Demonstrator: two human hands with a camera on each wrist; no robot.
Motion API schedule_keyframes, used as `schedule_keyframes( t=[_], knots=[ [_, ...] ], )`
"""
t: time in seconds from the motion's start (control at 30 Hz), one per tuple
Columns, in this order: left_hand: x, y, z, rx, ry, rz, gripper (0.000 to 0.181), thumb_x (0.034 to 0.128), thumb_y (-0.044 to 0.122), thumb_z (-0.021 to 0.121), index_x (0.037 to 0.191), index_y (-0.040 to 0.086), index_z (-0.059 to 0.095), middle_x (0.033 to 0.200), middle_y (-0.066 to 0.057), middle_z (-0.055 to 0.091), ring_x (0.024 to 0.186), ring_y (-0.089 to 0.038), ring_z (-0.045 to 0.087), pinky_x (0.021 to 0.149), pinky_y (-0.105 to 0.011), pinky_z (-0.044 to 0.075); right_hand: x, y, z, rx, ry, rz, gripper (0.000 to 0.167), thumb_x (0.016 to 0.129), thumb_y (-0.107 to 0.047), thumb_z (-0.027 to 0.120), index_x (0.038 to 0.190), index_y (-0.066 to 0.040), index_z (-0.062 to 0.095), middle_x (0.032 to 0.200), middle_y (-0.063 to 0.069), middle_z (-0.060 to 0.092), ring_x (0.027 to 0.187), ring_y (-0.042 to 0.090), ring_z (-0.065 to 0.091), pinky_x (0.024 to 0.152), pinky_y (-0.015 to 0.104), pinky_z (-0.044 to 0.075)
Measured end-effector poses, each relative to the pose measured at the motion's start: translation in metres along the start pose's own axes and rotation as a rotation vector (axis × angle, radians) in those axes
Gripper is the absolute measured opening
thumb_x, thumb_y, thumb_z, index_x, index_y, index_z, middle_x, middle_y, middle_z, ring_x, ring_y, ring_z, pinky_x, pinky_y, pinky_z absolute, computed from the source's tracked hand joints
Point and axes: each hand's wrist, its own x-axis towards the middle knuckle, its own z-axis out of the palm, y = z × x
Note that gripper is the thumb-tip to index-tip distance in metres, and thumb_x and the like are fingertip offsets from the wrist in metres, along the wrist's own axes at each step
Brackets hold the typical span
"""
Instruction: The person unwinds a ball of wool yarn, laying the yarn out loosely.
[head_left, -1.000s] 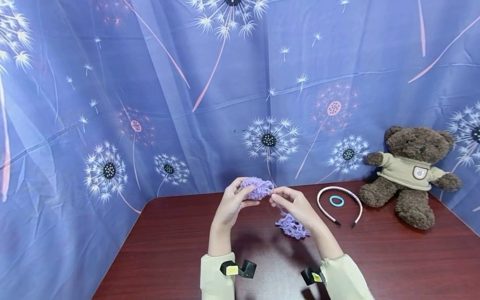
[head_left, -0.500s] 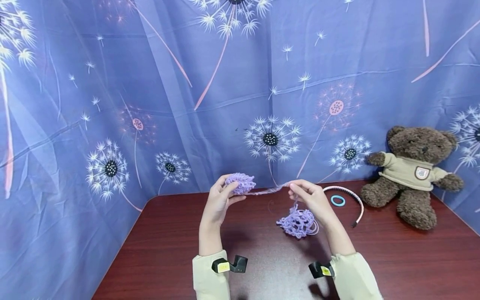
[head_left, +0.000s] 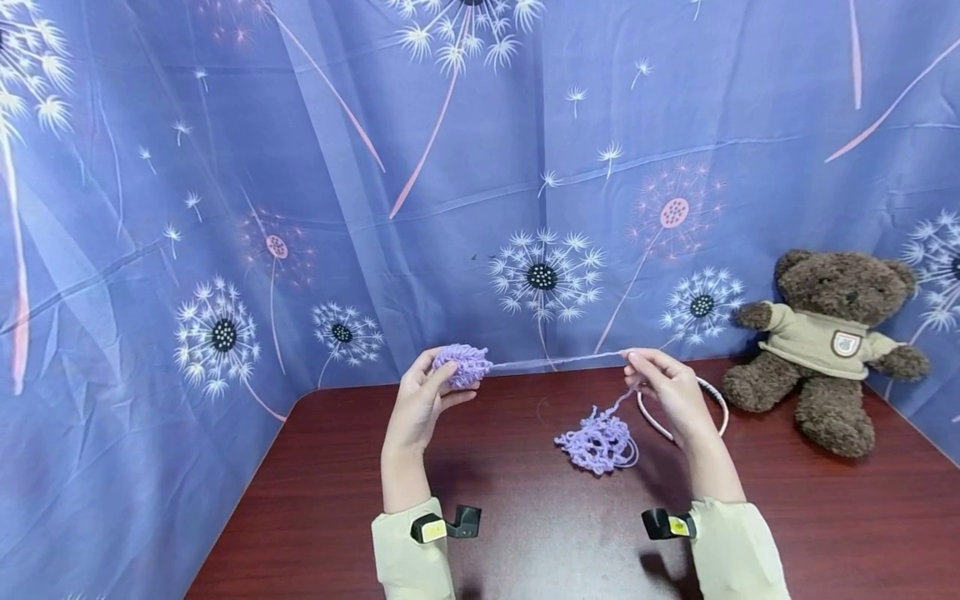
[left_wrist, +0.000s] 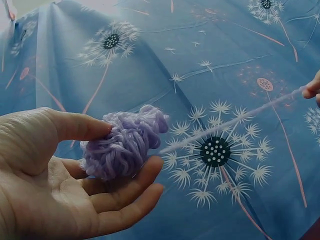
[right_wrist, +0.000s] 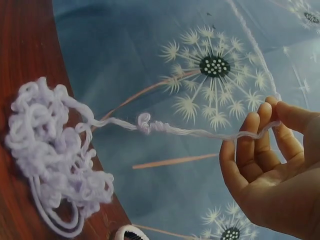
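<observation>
My left hand [head_left: 417,402] grips a small purple ball of yarn [left_wrist: 125,142] between thumb and fingers. From it a strand of yarn [head_left: 558,361] runs taut, above the table, across to my right hand [head_left: 670,395]. Thumb and index finger of that hand pinch the strand, as the right wrist view shows, and it continues over the other fingers. Beyond them the strand, with a small knotted lump [right_wrist: 150,124], leads down to a loose purple piece of looped yarn [head_left: 598,442]. That piece lies on the table between the hands.
A pale headband [head_left: 711,389] lies on the reddish-brown table [head_left: 337,500], partly hidden behind my right hand. At the back right sits a brown teddy bear [head_left: 825,350] in a beige top. A blue dandelion-print curtain [head_left: 450,275] hangs behind the table.
My hands have moved apart, left hand leftward with the ball and right hand rightward. The strand between them has lengthened and straightened. The blue ring beside the headband is now hidden.
</observation>
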Motion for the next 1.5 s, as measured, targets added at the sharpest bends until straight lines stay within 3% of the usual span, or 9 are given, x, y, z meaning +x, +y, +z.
schedule_keyframes(
  t=[0.27, 0.67, 0.83, 0.9, 1.07, 1.13, 1.23, 1.37, 1.5],
  knots=[
    [0.0, -0.001, 0.0, 0.008, -0.022, -0.014, 0.022, 0.0962, -0.001, 0.048, 0.116, 0.005, 0.053, 0.102, 0.0, 0.065, 0.085, -0.012, 0.067, 0.074, -0.031, 0.06, 0.001, 0.003, -0.011, 0.013, 0.018, 0.018, 0.02, 0.098, -0.02, 0.058, 0.091, -0.032, 0.073, 0.075, -0.014, 0.067, 0.071, -0.001, 0.064, 0.071, 0.015, 0.055],
    [-0.001, 0.0, 0.003, 0.114, -0.061, -0.064, 0.03, 0.0968, 0.002, 0.05, 0.127, 0.001, 0.049, 0.095, 0.004, 0.065, 0.076, -0.008, 0.062, 0.067, -0.025, 0.053, -0.001, 0.0, -0.017, 0.012, 0.065, 0.061, 0.02, 0.098, -0.022, 0.059, 0.089, -0.034, 0.071, 0.074, -0.016, 0.067, 0.069, -0.002, 0.063, 0.066, 0.014, 0.052],
    [-0.001, -0.001, 0.006, 0.134, -0.079, -0.077, 0.04, 0.0972, 0.003, 0.049, 0.136, -0.005, 0.042, 0.096, 0.008, 0.065, 0.078, -0.006, 0.062, 0.066, -0.023, 0.053, 0.0, 0.001, -0.003, -0.051, 0.026, 0.064, 0.016, 0.1, -0.02, 0.055, 0.096, -0.03, 0.067, 0.078, -0.018, 0.066, 0.074, -0.003, 0.063, 0.072, 0.013, 0.055],
    [0.0, -0.001, 0.009, 0.146, -0.1, -0.073, 0.043, 0.0972, 0.003, 0.05, 0.138, -0.005, 0.04, 0.095, 0.009, 0.065, 0.078, -0.006, 0.061, 0.066, -0.022, 0.053, 0.0, 0.0, 0.004, -0.089, 0.01, 0.066, 0.014, 0.1, -0.019, 0.054, 0.109, -0.018, 0.064, 0.081, -0.02, 0.065, 0.076, -0.004, 0.063, 0.075, 0.013, 0.055],
    [0.001, -0.003, 0.021, 0.183, -0.161, -0.056, 0.042, 0.0969, 0.003, 0.051, 0.138, -0.005, 0.043, 0.093, 0.01, 0.065, 0.078, -0.005, 0.06, 0.067, -0.022, 0.053, -0.001, -0.002, 0.025, -0.17, -0.057, 0.058, 0.04, 0.101, -0.017, 0.051, 0.13, 0.012, 0.048, 0.083, -0.024, 0.063, 0.081, -0.005, 0.063, 0.079, 0.013, 0.055],
    [0.002, -0.005, 0.026, 0.202, -0.19, -0.047, 0.041, 0.0966, 0.003, 0.052, 0.136, -0.005, 0.045, 0.092, 0.011, 0.065, 0.078, -0.005, 0.061, 0.067, -0.022, 0.053, -0.003, -0.002, 0.036, -0.19, -0.086, 0.04, 0.04, 0.1, -0.015, 0.053, 0.129, 0.013, 0.049, 0.085, -0.021, 0.065, 0.082, -0.006, 0.063, 0.079, 0.013, 0.055],
    [0.002, -0.008, 0.034, 0.228, -0.247, -0.031, 0.04, 0.0964, 0.003, 0.053, 0.134, -0.008, 0.046, 0.09, 0.011, 0.065, 0.077, -0.005, 0.061, 0.067, -0.022, 0.054, -0.007, -0.002, 0.054, -0.204, -0.138, -0.004, 0.038, 0.099, -0.014, 0.055, 0.128, 0.01, 0.052, 0.099, -0.001, 0.073, 0.088, -0.005, 0.063, 0.083, 0.015, 0.054],
    [0.003, -0.012, 0.044, 0.262, -0.322, -0.021, 0.039, 0.0962, 0.003, 0.053, 0.133, -0.008, 0.047, 0.089, 0.012, 0.065, 0.076, -0.004, 0.061, 0.066, -0.022, 0.054, -0.015, -0.004, 0.074, -0.242, -0.243, -0.022, 0.037, 0.098, -0.01, 0.052, 0.132, 0.004, 0.053, 0.124, 0.022, 0.064, 0.096, -0.004, 0.06, 0.086, 0.017, 0.052],
    [0.003, -0.014, 0.047, 0.278, -0.354, -0.016, 0.038, 0.0959, 0.003, 0.053, 0.132, -0.007, 0.049, 0.088, 0.011, 0.065, 0.074, -0.004, 0.061, 0.066, -0.023, 0.054, -0.021, -0.008, 0.082, -0.234, -0.317, 0.013, 0.038, 0.096, -0.005, 0.047, 0.131, 0.005, 0.053, 0.111, 0.016, 0.067, 0.088, -0.002, 0.058, 0.078, 0.018, 0.052]
  ],
)
